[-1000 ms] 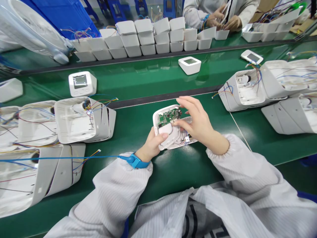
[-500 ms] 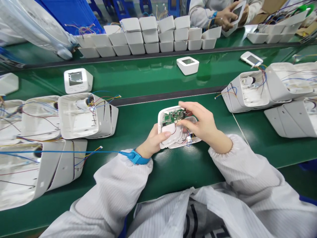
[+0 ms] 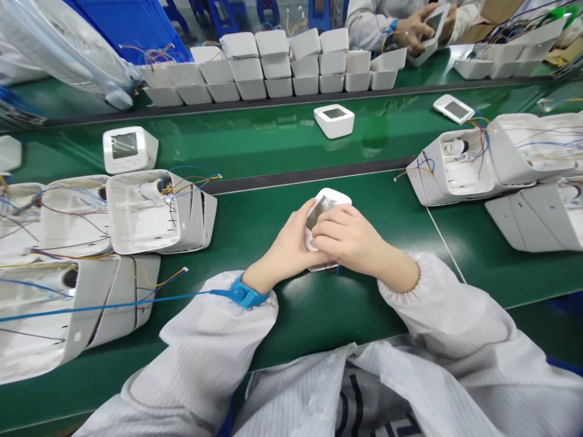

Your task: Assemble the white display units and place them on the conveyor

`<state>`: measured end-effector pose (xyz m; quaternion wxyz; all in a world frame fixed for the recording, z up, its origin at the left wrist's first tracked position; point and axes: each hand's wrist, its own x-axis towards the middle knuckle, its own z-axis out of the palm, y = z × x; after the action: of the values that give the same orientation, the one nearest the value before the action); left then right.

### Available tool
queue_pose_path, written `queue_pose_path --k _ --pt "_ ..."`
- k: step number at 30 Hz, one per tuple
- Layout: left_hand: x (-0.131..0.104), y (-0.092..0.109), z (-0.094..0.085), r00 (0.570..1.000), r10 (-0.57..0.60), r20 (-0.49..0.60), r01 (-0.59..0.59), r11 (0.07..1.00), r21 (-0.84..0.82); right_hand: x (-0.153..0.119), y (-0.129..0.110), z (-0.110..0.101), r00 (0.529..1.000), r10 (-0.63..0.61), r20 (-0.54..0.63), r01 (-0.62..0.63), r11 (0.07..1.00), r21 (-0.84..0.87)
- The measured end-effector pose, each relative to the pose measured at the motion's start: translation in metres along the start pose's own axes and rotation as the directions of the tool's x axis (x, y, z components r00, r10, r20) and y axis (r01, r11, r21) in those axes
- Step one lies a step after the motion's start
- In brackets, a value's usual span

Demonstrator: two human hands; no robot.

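Note:
A white front cover with a grey display (image 3: pixel 334 195) is tilted, screen side up, above the green worktop. My left hand (image 3: pixel 296 243) grips its left edge, thumb and fingers around the side. Curled over the screen face, my right hand (image 3: pixel 344 238) has its fingertips close to the left thumb; part of the screen is hidden under it. Below the hands a second white shell piece (image 3: pixel 321 267) shows its edge, with a bit of blue wire; whether it touches the cover I cannot tell. A blue wrist strap (image 3: pixel 248 292) with a cord is on my left wrist.
Open white housings with loose wires stand at left (image 3: pixel 146 212) and right (image 3: pixel 467 167). A belt (image 3: pixel 255 145) beyond carries white display units (image 3: pixel 130 150). Stacked white shells (image 3: pixel 273 64) line the far side. A co-worker's hands (image 3: pixel 416 33) hold a white unit there.
The cover has been turned over, from circuit board showing to screen showing. My right hand has moved from the board onto the screen face. Units on the belt have shifted left.

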<state>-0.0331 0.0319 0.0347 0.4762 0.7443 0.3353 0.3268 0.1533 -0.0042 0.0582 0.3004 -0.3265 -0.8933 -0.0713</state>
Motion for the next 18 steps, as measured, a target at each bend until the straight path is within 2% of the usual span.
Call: queue_pose_path --k 2,4,5,6,8,10,12,14,15,16,18 --pt "0.000 -0.004 0.004 1.000 0.022 -0.016 -0.021 0.999 0.045 0.000 0.004 -0.003 0.996 0.045 -0.079 -0.044 0.999 0.011" --pt "0.001 -0.010 0.006 0.993 0.098 -0.060 -0.097 0.995 0.025 -0.002 0.012 -0.007 0.965 0.197 -0.174 -0.191 0.980 0.052" --pt "0.001 -0.014 0.008 0.985 0.149 -0.090 -0.151 0.988 -0.016 -0.003 0.016 -0.010 0.939 0.288 -0.186 -0.278 0.957 0.080" --pt "0.001 -0.018 0.010 0.973 0.198 -0.123 -0.208 0.975 -0.074 -0.005 0.020 -0.012 0.917 0.367 -0.154 -0.354 0.930 0.103" --pt "-0.001 -0.024 0.017 0.949 0.257 -0.183 -0.293 0.933 -0.207 -0.005 0.023 -0.016 0.894 0.447 0.028 -0.448 0.891 0.079" --pt "-0.003 -0.028 0.024 0.941 0.251 -0.227 -0.317 0.890 -0.329 -0.001 0.019 -0.017 0.859 0.431 0.276 -0.436 0.899 -0.044" --pt "-0.004 -0.030 0.029 0.950 0.211 -0.232 -0.294 0.858 -0.422 0.008 0.011 -0.017 0.793 0.404 0.456 -0.360 0.915 -0.183" --pt "-0.005 -0.031 0.032 0.960 0.177 -0.217 -0.262 0.839 -0.476 0.017 0.004 -0.014 0.739 0.410 0.535 -0.312 0.912 -0.268" --pt "-0.005 -0.031 0.032 0.964 0.167 -0.207 -0.250 0.836 -0.488 0.020 0.002 -0.012 0.726 0.409 0.553 -0.301 0.912 -0.279" --pt "-0.005 -0.032 0.032 0.967 0.161 -0.200 -0.241 0.834 -0.496 0.022 0.001 -0.010 0.726 0.399 0.560 -0.295 0.916 -0.271" --pt "-0.005 -0.033 0.030 0.969 0.153 -0.195 -0.233 0.830 -0.507 0.021 0.004 -0.005 0.760 0.379 0.527 -0.308 0.925 -0.221"
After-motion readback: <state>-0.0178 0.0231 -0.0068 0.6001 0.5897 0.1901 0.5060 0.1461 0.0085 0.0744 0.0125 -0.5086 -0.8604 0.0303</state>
